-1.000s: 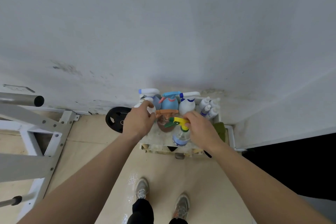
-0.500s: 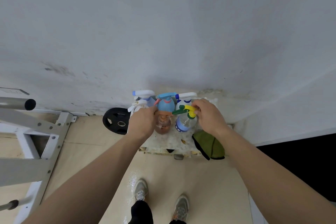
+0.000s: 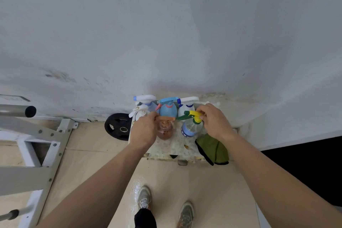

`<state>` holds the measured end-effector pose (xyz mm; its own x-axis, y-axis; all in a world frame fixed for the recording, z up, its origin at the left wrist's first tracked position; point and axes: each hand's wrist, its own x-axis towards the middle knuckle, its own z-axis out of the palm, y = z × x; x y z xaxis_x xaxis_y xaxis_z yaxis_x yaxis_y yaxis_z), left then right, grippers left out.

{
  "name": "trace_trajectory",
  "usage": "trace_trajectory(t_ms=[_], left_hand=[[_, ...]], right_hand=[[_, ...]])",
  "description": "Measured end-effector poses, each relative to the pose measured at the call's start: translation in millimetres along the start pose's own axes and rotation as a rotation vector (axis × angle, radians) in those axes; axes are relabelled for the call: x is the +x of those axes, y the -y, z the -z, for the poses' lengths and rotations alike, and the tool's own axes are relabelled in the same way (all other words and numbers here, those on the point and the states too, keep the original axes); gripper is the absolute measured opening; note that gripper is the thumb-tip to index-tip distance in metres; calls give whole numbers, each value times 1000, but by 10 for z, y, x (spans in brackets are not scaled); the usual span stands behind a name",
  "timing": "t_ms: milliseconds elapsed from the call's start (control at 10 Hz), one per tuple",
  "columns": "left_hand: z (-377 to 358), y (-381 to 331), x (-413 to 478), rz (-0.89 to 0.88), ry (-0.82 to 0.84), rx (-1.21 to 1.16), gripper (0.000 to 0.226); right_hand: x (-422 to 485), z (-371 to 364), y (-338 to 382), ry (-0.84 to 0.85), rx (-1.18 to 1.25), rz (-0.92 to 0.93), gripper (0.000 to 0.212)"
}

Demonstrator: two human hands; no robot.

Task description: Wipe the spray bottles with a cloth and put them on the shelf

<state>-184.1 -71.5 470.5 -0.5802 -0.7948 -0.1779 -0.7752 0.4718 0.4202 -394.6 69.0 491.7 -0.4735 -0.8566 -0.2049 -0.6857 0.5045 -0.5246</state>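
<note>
Several spray bottles stand on a low speckled shelf (image 3: 174, 147) against the wall. My left hand (image 3: 144, 130) grips the orange spray head of a brown bottle (image 3: 165, 131). My right hand (image 3: 214, 121) pinches the yellow-and-green trigger head of a clear bottle with a blue label (image 3: 189, 128). Behind them stand a blue bottle (image 3: 168, 110), a white bottle with a blue nozzle (image 3: 186, 107) and two white sprayers (image 3: 142, 104) at the left. A green cloth (image 3: 212, 149) lies on the shelf's right front corner, hanging over the edge.
A black weight plate (image 3: 117, 127) leans on the wall left of the shelf. A white metal rack (image 3: 35, 146) with a grey bar stands at the far left. My feet (image 3: 163, 207) stand on the beige floor below the shelf. A dark area lies at the right.
Both hands moved the brown and the clear bottle back toward the wall row. The right hand's shift uncovered the green cloth on the shelf corner.
</note>
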Motion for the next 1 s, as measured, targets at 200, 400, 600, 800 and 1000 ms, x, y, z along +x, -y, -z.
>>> trace_trajectory(t_ms=[200, 400, 600, 800, 1000], left_hand=[[-13, -49, -5, 34, 15, -3, 18], [-32, -69, -30, 57, 9, -58, 23], [-11, -84, -23, 72, 16, -62, 22], [81, -72, -45, 47, 40, -26, 24], [181, -79, -72, 49, 127, -55, 38]], right_hand=[[7, -18, 22, 16, -48, 32, 21], [10, -26, 30, 18, -22, 42, 20], [81, -15, 155, 97, -12, 15, 17], [88, -36, 238, 112, -98, -30, 27], [64, 2, 234, 87, -31, -68, 47]])
